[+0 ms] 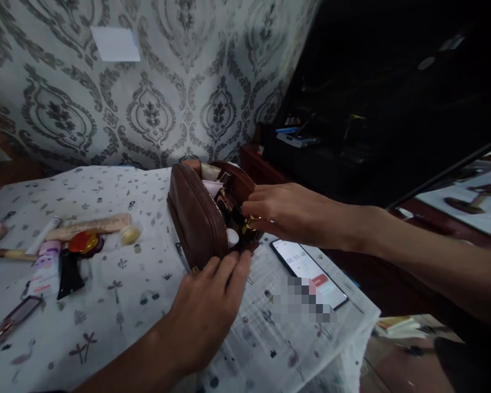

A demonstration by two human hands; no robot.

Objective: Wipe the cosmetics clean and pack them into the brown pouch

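Observation:
A brown zippered makeup bag stands unzipped on the cloth, packed with cosmetics such as a pale tube and a small white round item. My left hand grips the bag's near end, fingers curled over its edge by the zipper. Reaching in from the right, my right hand is at the bag's opening, its fingers closed on a small shiny yellow item. Its exact kind is partly hidden by the fingers. Deeper contents of the bag are dark and hard to make out.
Left on the patterned tablecloth lie a red-and-yellow round container, a black tube, a purple-white tube, a long beige package and a brush. A phone showing a timer lies right of the bag.

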